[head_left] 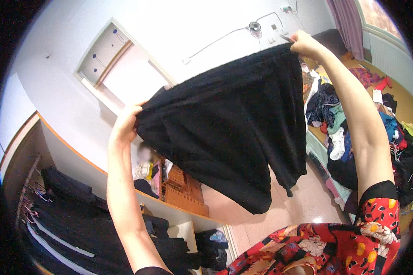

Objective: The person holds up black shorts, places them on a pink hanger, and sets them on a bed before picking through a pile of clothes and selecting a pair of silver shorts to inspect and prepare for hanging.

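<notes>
Head view: two hands [126,123] [305,45] stretch out one black garment [229,123].

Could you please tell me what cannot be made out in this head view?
Head view: far side of the black garment, hidden by its near side.
Head view: part of the clothes pile, behind the right forearm.
Head view: some hanging clothes, cut off by the picture's edge.

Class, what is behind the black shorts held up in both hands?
Past the edges of the shorts show a white wall, pale floor and, toward the right, piled clothes. They hide whatever lies straight behind, so that cannot be seen.
</notes>
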Tool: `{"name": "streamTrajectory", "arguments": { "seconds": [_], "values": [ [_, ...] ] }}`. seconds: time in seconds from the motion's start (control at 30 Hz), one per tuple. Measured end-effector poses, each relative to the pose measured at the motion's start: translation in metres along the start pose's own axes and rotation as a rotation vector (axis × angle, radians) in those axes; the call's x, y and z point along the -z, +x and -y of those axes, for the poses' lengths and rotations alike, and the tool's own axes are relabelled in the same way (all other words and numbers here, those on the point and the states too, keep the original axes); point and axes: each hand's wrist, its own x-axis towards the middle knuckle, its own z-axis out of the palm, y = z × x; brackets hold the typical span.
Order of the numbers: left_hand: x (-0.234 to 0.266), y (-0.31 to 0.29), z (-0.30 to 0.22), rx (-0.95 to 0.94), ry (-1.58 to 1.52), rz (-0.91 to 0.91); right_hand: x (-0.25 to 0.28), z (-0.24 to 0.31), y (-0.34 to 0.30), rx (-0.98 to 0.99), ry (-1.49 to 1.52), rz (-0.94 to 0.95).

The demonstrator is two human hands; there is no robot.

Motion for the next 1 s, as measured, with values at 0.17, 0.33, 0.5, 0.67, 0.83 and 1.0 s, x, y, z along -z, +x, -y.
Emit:
{"name": "streamTrajectory", "arguments": {
  "seconds": [0.17, 0.33, 0.5, 0.67, 0.83, 1.0],
  "values": [
    [-0.030, -0.029, -0.012, -0.097, -0.209, 0.124, -0.007, -0.006, -0.002, -0.106, 0.061, 0.076],
    [-0.050, -0.053, -0.020, -0.167, -0.296, 0.210, -0.022, -0.015, 0.003, -0.131, 0.153, 0.212],
    [-0.062, -0.063, -0.015, -0.194, -0.451, 0.279, -0.032, -0.019, -0.006, -0.135, 0.013, 0.311],
    [-0.080, -0.072, 0.005, -0.276, -0.667, 0.508, -0.042, 0.000, -0.031, -0.172, 0.016, 0.398],
    [-0.124, -0.094, 0.025, -0.591, -0.844, -0.008, -0.062, -0.011, -0.039, -0.232, 0.439, 0.373],
    [-0.127, -0.087, 0.056, -0.576, -1.189, 0.038, -0.052, -0.016, -0.053, -0.102, 0.410, 0.308]
  ]
}}
